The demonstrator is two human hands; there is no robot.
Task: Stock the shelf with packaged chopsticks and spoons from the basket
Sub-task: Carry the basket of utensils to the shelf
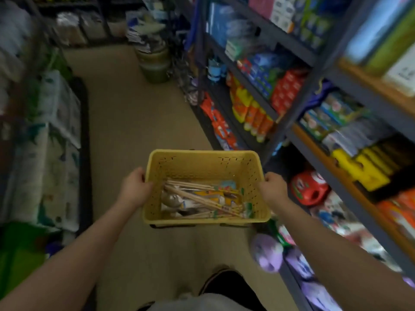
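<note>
Carrying yellow basket (pixel 157 176) in aisle, left hand (pixel 134 189) and right hand (pixel 272 187) closed on side rims. Packaged chopsticks (pixel 202 198), spoons (pixel 171 200) inside: light, stiff, slippery wrap; take at middle.

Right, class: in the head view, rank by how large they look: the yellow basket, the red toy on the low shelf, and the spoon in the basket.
1. Yellow basket, by far the largest.
2. Red toy, though it sits farther off, so its true size is unsure.
3. Spoon, smallest; partly hidden under the chopsticks.
</note>
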